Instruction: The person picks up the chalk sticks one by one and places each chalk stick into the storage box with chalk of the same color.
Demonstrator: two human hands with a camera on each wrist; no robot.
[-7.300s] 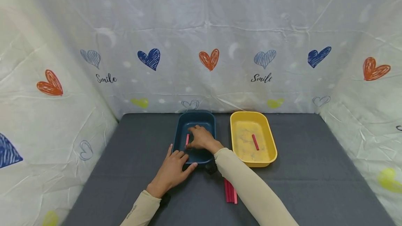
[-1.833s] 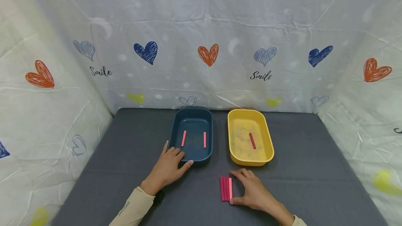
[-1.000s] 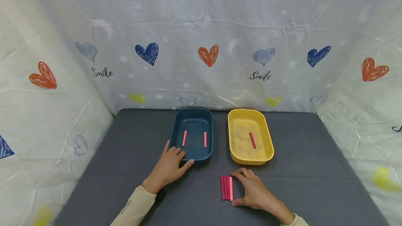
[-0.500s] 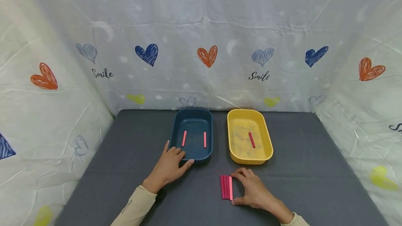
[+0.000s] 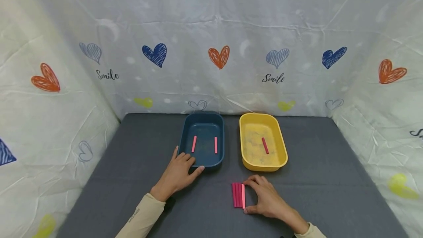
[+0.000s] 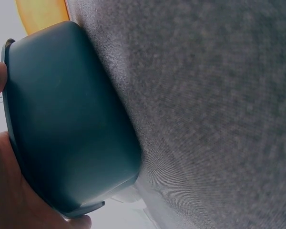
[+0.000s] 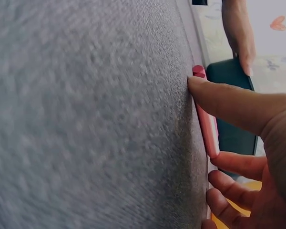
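My right hand [image 5: 267, 199] pinches a light pink stick [image 5: 243, 197] lengthwise, thumb at its near end and index finger at its far end. The stick lies at the right side of a row of dark pink sticks [image 5: 237, 195] on the table. In the right wrist view the pinched stick [image 7: 207, 129] is low against the cloth. My left hand [image 5: 178, 173] rests, fingers spread, on the near left corner of a dark blue tub [image 5: 222, 131]. Inside that tub lie two light pink sticks, one left [image 5: 194, 144] and one right [image 5: 216, 145].
A yellow tub [image 5: 284, 146] stands right of the blue one, with one dark red stick [image 5: 265, 145] in it. Dark grey cloth [image 5: 314, 194] covers the table. Behind it hangs a pale curtain [image 5: 188, 28] printed with hearts.
Earlier my right hand reached into the blue tub, where one stick showed; two show there now. The hand came back to the row and has stayed there lately. My left hand keeps its place.
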